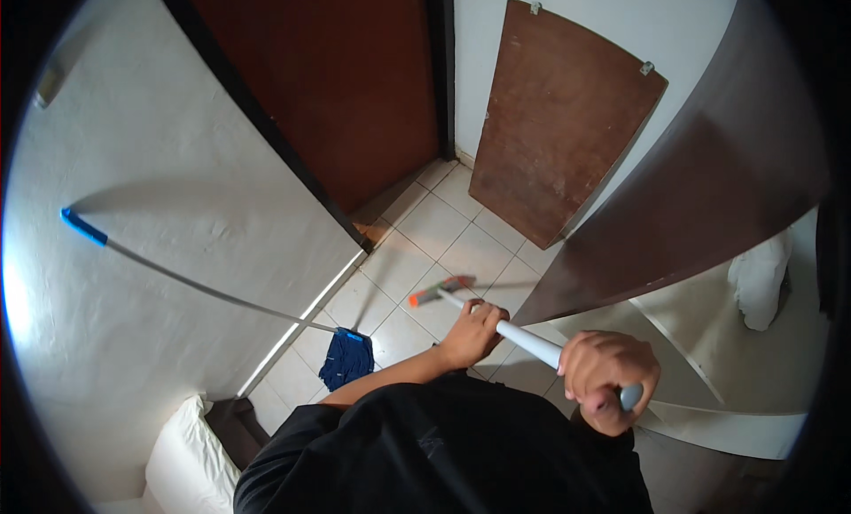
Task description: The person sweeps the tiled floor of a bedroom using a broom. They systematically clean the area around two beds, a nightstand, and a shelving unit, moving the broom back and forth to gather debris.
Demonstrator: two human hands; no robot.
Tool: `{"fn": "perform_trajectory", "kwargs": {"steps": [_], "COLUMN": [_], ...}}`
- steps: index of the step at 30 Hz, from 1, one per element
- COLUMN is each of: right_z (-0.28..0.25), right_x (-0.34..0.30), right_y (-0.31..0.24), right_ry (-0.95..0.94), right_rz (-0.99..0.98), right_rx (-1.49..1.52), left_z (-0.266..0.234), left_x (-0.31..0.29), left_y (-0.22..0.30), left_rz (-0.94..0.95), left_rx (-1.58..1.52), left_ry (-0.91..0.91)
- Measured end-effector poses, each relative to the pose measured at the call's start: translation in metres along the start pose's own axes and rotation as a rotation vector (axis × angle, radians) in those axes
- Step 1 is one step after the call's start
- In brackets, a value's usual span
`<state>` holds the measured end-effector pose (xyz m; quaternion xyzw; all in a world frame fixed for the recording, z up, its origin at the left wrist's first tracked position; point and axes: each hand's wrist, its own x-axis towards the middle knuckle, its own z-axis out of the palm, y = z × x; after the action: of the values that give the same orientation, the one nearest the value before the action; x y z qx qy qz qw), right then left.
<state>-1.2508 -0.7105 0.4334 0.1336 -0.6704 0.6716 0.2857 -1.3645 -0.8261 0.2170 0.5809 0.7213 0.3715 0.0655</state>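
A long-handled broom [530, 344] with a white pole slants down from my hands to the floor. Its narrow grey and orange head [441, 291] rests on the tiles, blurred enough that its bristles cannot be made out. My left hand [476, 335] is closed around the pole lower down, palm partly hidden. Higher up, near the grey end cap [630, 396], my right hand [610, 377] wraps the pole with its thumb by the cap.
A mop [347, 358] with dark blue strands leans on the left wall. Ahead is a brown door [328, 80]; a brown board [567, 115] leans against the white wall. A large dark brown panel [683, 204] rises at right. White fabric [189, 452] lies lower left.
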Motion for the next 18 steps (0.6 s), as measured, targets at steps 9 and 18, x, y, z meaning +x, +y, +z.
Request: {"fn": "perform_trajectory", "kwargs": {"steps": [9,18], "right_z": [-0.02,-0.003], "right_x": [0.02,-0.035], "right_y": [0.19,0.205], "right_ry": [0.023,0.002], "right_rz": [-0.108,0.198], "right_rx": [-0.356,-0.389], "left_z": [0.009,0.091], "left_x": [0.094,0.053], "left_y": [-0.175,-0.304], "left_rz": [-0.499,-0.204], "left_rx": [0.209,-0.062], "left_ry": [-0.099,-0.23]}}
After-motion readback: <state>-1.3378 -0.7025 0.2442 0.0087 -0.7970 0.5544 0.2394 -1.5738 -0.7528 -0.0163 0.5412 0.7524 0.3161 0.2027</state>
